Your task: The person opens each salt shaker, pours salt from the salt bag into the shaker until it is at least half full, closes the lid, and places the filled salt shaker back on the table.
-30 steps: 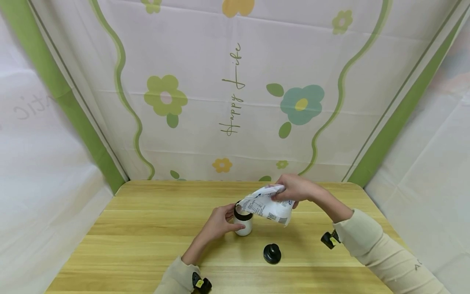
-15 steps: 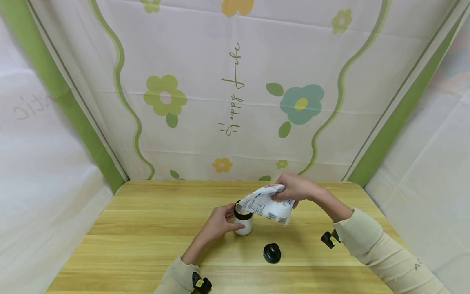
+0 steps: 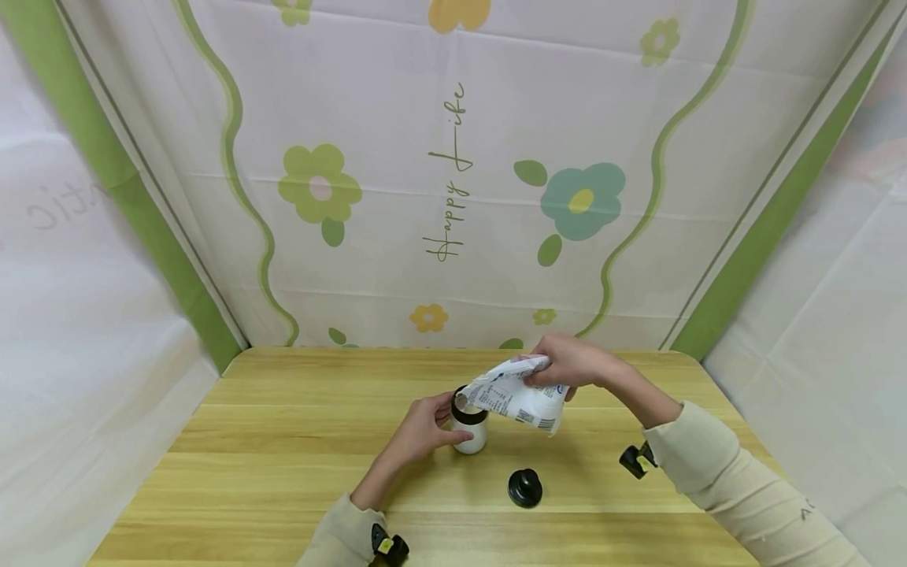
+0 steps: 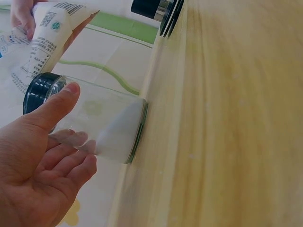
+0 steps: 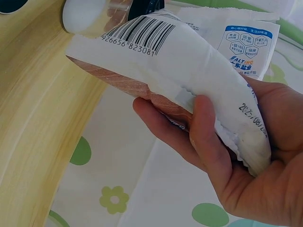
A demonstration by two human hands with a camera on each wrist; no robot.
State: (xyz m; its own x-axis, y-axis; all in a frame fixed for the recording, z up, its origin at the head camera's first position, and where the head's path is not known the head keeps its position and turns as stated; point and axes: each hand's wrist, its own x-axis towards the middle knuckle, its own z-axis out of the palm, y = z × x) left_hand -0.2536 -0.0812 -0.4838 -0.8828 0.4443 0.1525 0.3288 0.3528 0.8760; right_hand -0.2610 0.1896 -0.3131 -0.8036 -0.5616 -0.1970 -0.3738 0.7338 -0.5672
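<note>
A clear glass jar (image 3: pixel 470 438) with a black collar stands upright on the table, its top uncovered. My left hand (image 3: pixel 420 430) holds it from the left, thumb on the near side and fingers round the far side. White grains (image 4: pixel 124 127) lie sloped inside, seen in the left wrist view. My right hand (image 3: pixel 572 364) grips a white printed salt bag (image 3: pixel 513 394), fingers curled under it in the right wrist view. The bag tilts left, and its torn corner rests at the jar's mouth. Whether grains are flowing is too small to tell.
A black lid with a knob (image 3: pixel 525 489) lies on the wooden table (image 3: pixel 283 472), right of the jar and nearer to me. Behind the table hangs a flowered curtain (image 3: pixel 453 197), with more white cloth at both sides.
</note>
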